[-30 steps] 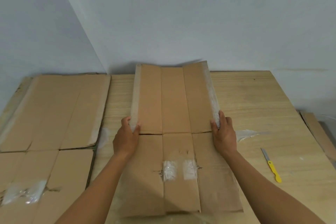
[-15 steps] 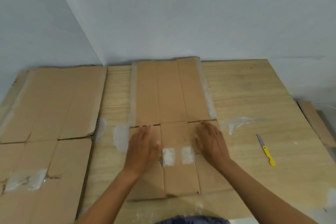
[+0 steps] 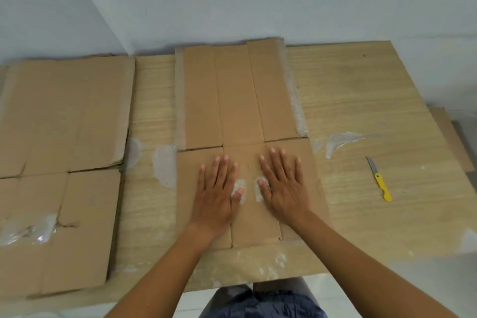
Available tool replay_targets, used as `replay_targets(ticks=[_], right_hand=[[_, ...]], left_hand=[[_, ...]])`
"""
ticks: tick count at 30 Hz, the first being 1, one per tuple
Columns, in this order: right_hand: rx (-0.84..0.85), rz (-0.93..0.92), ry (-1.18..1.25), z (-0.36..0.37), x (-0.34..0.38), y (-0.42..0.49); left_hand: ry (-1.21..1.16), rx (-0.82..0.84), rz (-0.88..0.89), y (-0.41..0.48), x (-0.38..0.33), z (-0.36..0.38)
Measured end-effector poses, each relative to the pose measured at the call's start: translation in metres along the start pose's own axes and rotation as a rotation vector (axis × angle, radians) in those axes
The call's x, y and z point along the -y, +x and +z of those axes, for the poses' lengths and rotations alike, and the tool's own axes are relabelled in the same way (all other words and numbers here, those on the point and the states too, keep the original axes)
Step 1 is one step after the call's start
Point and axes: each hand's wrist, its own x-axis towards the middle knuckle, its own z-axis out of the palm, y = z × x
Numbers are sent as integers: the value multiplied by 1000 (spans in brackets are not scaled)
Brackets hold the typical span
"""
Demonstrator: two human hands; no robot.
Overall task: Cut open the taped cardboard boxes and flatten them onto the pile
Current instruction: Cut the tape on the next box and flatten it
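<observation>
The opened box (image 3: 240,100) lies flat in the middle of the wooden table (image 3: 361,100), with its flaps spread toward the wall. The left hand (image 3: 216,193) and the right hand (image 3: 284,188) both rest on its near half. The palms are down and the fingers are straight and a little spread, so they press the cardboard and hold nothing. The thumbs lie just beside two pale tape patches (image 3: 240,186) at the centre seam.

I judge that the cutting of this box is finished and the flattening is almost finished, because the sheet shows no raised fold. What is left is to carry it onto the pile of flattened cardboard (image 3: 64,111) at the left side of the table. I see no box that is still taped in this view, so I cannot tell whether more are waiting.

For moving there is a strip of bare wood between the sheet and the pile, with some tape residue (image 3: 165,165) on it. The far edge of the sheet is close to the wall, so there is little room on that side. The near edge of the table is just in front of the person. The yellow-handled knife (image 3: 379,181) lies well apart to the right, beyond a torn tape scrap (image 3: 343,138). It is not in the way of a slide to the left.
</observation>
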Motion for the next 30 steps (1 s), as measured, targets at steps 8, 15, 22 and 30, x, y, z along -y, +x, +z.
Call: replay_targets(ticks=[8, 15, 22, 30], right_hand=[[-39, -51, -51, -4, 9, 1], [64, -86, -33, -1, 20, -24], [-82, -127, 50, -20, 15, 2], [58, -46, -21, -18, -12, 88]], left_hand=[[35, -3, 58, 9, -29, 1], [-3, 3, 32, -6, -46, 9], [-123, -108, 66, 17, -30, -11], [-9, 30, -63, 89, 27, -14]])
